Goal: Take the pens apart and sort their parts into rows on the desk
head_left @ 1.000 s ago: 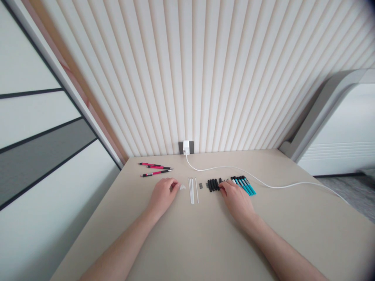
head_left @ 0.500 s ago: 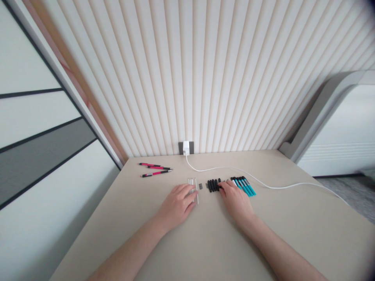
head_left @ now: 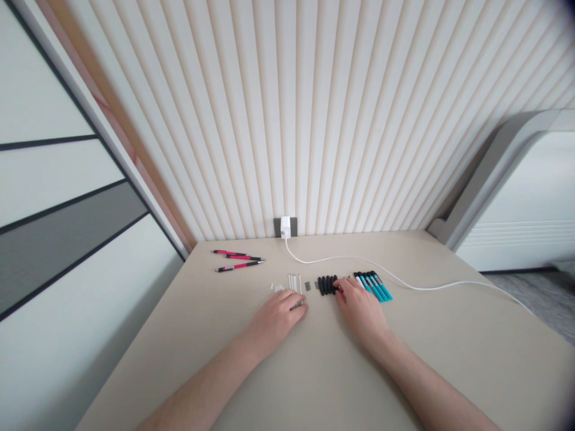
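My left hand is low over the table, fingers curled and the thumb close to them. Small greyish parts show between thumb and fingers, too small to name. Just beyond its fingertips lie several thin white rods side by side, with small white pieces to their left. My right hand has its fingertips pinched at the right end of a row of black pen grips. A tiny red spot shows at those fingertips; what they hold is mostly hidden. Small grey pieces lie between the hands.
Turquoise pen barrels with black ends lie right of my right hand. Three red-and-black pens rest at the back left. A white cable runs from a charger across the table. A ribbed wall stands behind.
My left hand has shifted slightly toward me, uncovering white rods and small white pieces beyond its fingers. The right hand stays nearly in place; a red spot now shows at its fingertips.
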`<state>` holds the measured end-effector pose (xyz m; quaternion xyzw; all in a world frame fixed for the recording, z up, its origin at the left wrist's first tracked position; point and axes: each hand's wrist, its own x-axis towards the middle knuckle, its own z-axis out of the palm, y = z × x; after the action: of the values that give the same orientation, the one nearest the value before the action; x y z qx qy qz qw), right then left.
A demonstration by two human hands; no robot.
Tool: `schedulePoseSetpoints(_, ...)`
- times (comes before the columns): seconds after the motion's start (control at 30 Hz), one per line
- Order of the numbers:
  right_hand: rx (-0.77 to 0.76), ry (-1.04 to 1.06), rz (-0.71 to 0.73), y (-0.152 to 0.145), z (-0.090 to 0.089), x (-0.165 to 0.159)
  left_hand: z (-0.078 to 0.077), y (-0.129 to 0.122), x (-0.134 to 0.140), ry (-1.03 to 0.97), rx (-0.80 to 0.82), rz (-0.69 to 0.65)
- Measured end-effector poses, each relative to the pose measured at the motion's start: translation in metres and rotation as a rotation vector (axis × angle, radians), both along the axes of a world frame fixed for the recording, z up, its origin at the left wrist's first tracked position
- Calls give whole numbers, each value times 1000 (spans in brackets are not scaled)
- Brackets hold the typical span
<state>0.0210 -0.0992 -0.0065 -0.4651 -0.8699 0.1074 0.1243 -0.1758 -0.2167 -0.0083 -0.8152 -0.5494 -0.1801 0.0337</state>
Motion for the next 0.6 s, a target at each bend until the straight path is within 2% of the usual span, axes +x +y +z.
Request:
schedulePoseSetpoints(0.17,-16,5,-30,0,-1,-1,-1,1,0,-34,6,5)
schedulePoseSetpoints(0.6,-43,61,3,-2,-2,-2,-1,2,-3,-55,-13,3)
